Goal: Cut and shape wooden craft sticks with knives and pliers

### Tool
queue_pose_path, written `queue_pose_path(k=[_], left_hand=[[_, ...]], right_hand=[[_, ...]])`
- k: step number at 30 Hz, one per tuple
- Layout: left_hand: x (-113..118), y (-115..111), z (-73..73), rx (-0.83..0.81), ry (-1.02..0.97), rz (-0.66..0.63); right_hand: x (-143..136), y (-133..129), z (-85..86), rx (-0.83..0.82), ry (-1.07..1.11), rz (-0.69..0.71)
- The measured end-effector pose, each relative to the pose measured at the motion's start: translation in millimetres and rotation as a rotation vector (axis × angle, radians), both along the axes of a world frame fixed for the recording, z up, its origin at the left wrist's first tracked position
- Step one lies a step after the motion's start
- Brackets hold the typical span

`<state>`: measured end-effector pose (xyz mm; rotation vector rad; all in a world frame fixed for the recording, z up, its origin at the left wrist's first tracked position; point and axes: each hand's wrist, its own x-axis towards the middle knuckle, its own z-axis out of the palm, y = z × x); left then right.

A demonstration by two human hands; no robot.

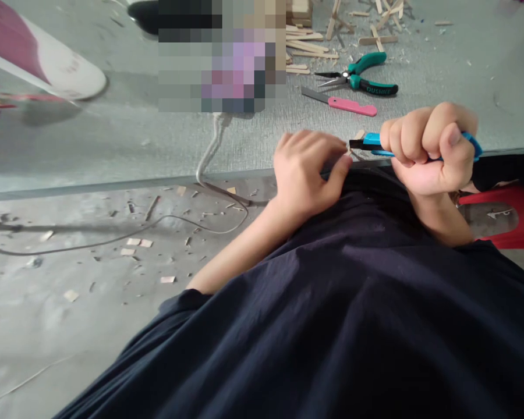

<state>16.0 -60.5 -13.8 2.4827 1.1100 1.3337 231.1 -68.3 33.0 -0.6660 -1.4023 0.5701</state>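
Observation:
My right hand (434, 145) is wrapped in a fist around a blue-handled cutting tool (373, 139), its black head pointing left. The exact kind of tool is partly hidden by my fingers. My left hand (308, 169) is closed at the table's front edge, thumb and fingers pinched together near the tool's tip. A small pale wooden piece (350, 150) shows at those fingertips, mostly covered. Another wood bit (359, 135) lies just behind the tool's head.
Green-and-black pliers (353, 75) and a pink-handled blade (351, 106) lie beyond my hands. Several wooden craft sticks (308, 43) are piled farther back. A white cable (212, 145) hangs over the table edge (113, 187). Wood scraps litter the floor; a red stool (491, 235) stands at right.

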Motion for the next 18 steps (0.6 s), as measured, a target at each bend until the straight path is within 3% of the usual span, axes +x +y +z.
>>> queue_pose_path(k=[3, 5, 8, 10, 12, 14, 18], left_hand=[[6.4, 23.0, 51.8, -0.179, -0.084, -0.248], [22.9, 42.5, 81.3, -0.2, -0.074, -0.484], [58.8, 63.8, 107.0, -0.448, 0.04, -0.771], [81.5, 68.7, 111.8, -0.753, 0.165, -0.856], [97.2, 67.5, 110.4, -0.946, 0.197, -0.82], [104.2, 64.8, 106.3, -1.021, 0.163, -0.825], [100.7, 66.6, 92.7, -1.02, 0.123, -0.904]], right_hand=[[-5.5, 10.4, -10.9, 0.085, 0.013, 0.091], [-11.0, 15.5, -15.1, 0.191, 0.094, 0.166], [-13.8, 18.5, -17.0, 0.307, 0.147, 0.166], [-10.4, 19.5, -18.2, 0.275, 0.049, 0.109], [-4.8, 21.0, -20.8, 0.213, -0.056, 0.08], [-0.4, 23.5, -24.3, 0.181, -0.054, 0.088], [-2.4, 32.4, -32.2, 0.11, 0.046, 0.093]])
